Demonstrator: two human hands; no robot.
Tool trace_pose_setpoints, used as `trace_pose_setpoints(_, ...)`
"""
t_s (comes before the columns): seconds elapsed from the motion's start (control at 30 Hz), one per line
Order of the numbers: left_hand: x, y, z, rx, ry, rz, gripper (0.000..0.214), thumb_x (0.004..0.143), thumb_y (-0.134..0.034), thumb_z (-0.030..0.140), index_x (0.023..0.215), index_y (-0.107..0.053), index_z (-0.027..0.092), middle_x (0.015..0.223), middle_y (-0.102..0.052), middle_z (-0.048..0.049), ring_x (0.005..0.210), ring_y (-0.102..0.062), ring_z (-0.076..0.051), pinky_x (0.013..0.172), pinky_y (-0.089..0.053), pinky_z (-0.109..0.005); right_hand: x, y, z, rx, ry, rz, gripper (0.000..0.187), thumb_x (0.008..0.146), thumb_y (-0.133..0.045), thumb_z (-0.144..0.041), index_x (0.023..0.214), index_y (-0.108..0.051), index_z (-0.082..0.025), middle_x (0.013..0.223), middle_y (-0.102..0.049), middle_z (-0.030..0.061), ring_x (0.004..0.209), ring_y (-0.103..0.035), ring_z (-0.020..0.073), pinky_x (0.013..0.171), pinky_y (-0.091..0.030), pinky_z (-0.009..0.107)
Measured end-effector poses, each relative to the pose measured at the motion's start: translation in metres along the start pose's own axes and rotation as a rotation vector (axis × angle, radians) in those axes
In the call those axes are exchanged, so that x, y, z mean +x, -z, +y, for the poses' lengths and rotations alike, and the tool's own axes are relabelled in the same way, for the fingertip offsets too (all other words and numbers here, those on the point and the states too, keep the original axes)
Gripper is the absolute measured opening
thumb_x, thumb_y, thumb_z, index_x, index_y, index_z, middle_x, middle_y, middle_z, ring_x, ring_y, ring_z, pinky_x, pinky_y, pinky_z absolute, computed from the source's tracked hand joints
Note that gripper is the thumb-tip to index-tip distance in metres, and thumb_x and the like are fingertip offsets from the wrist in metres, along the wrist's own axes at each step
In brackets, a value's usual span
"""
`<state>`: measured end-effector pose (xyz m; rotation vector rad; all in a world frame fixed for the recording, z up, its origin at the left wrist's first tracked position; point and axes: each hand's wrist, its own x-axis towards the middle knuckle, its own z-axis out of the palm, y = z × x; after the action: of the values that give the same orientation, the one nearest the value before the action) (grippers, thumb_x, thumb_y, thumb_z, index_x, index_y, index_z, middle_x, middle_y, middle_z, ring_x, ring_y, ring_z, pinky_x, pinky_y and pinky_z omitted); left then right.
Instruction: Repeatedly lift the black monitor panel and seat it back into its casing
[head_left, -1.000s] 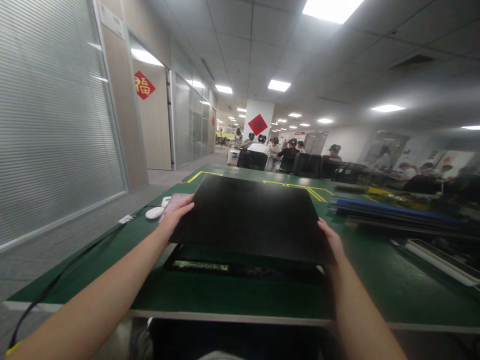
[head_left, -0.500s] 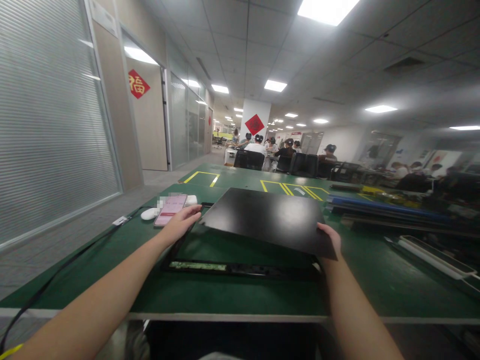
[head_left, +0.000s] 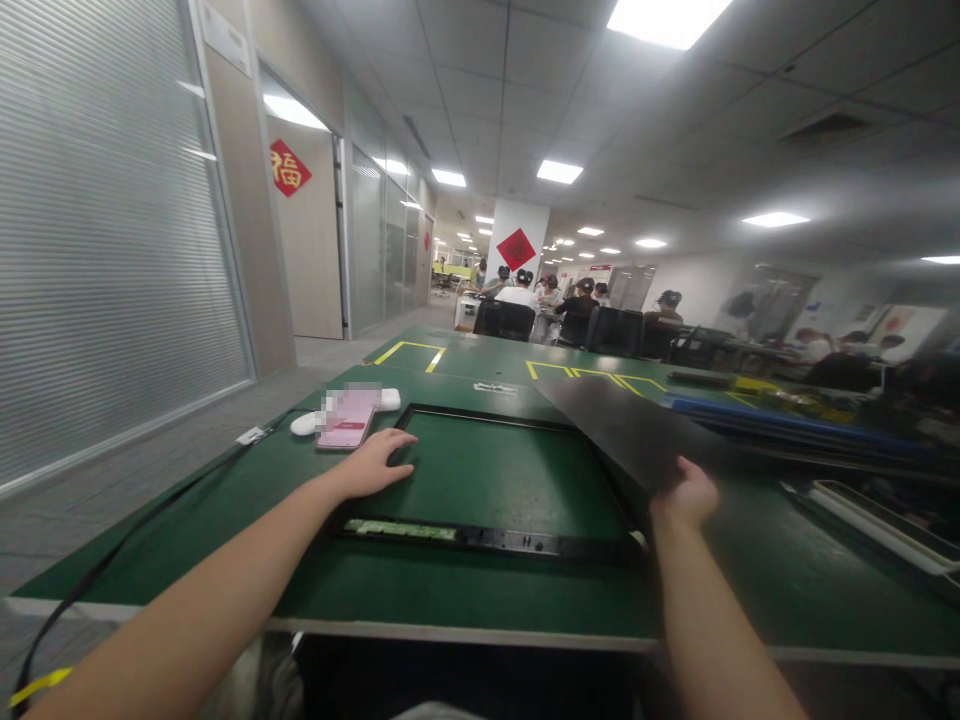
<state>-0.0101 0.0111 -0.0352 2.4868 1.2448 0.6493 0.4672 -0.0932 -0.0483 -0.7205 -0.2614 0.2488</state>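
Observation:
A black rectangular frame [head_left: 517,544] lies flat on the green tabletop [head_left: 495,470], with a greenish strip along part of its near side. Over the frame's left side is my left hand [head_left: 379,462], its thumb and fingers apart and nothing in them. My right hand [head_left: 688,492] grips the near edge of a thin, dark flat panel [head_left: 622,425]. That panel is tilted above the frame's right side and hides part of it; motion blurs its outline.
Left of the frame lie a phone [head_left: 349,425] and a white mouse-like object [head_left: 304,424]. A black cable [head_left: 161,505] runs along the left. Blue strips [head_left: 735,415] and a white long-shaped device [head_left: 877,520] lie at the right. People sit farther back.
The dark panel has swung off the frame to the right in my right hand. My left hand has let go of it and now hovers open, and the frame's inside shows.

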Motion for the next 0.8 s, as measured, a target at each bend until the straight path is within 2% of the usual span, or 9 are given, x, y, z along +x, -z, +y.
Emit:
trace_pose_setpoints(0.1,0.0,0.0,0.0,0.023,-0.002,-0.02,0.059,0.075,-0.056,0.046,0.124,-0.061,0.014,0.131,-0.057,-0.0159,0.123,-0.053,-0.03,0.107,-0.039,-0.042,-0.006,-0.005,-0.006,-0.003,0.136,0.151,0.019,0.056,-0.063,-0.016,0.069,-0.049,-0.018,0.081,-0.058,0.0004,0.076,-0.06,0.0163,0.073,-0.054,0.036)
trace_pose_setpoints(0.23,0.0,0.0,-0.001,0.019,-0.009,-0.015,0.055,0.073,-0.058,0.045,0.12,-0.063,0.017,0.129,-0.06,-0.0144,0.121,-0.054,-0.031,0.106,-0.039,-0.044,-0.015,-0.009,-0.016,-0.064,0.135,0.274,0.014,0.056,-0.059,-0.013,0.065,-0.049,-0.018,0.074,-0.056,-0.0007,0.072,-0.058,0.0157,0.067,-0.054,0.033)
trace_pose_setpoints(0.47,0.001,-0.001,-0.003,0.001,-0.027,-0.002,0.052,0.072,-0.06,0.046,0.115,-0.067,0.018,0.125,-0.061,-0.0149,0.119,-0.055,-0.032,0.105,-0.04,-0.045,-0.012,-0.008,-0.019,-0.206,0.071,0.364,0.012,0.061,-0.055,-0.014,0.07,-0.053,-0.021,0.083,-0.061,-0.0001,0.08,-0.061,0.0177,0.064,-0.056,0.03)
trace_pose_setpoints(0.63,0.002,-0.002,-0.004,0.002,-0.033,-0.005,0.051,0.073,-0.059,0.046,0.114,-0.068,0.018,0.126,-0.061,-0.0152,0.12,-0.054,-0.032,0.106,-0.039,-0.045,-0.005,-0.004,-0.013,-0.222,0.065,0.349,0.015,0.061,-0.054,-0.014,0.075,-0.055,-0.02,0.088,-0.063,0.0016,0.079,-0.063,0.0182,0.062,-0.056,0.03)
trace_pose_setpoints(0.8,0.001,-0.002,-0.004,0.044,-0.037,-0.031,0.052,0.075,-0.056,0.046,0.115,-0.068,0.017,0.128,-0.059,-0.0158,0.122,-0.053,-0.032,0.107,-0.037,-0.044,-0.002,-0.001,-0.01,-0.268,-0.081,0.348,0.019,0.062,-0.055,-0.014,0.081,-0.056,-0.02,0.094,-0.065,0.0027,0.08,-0.063,0.0182,0.056,-0.057,0.028)
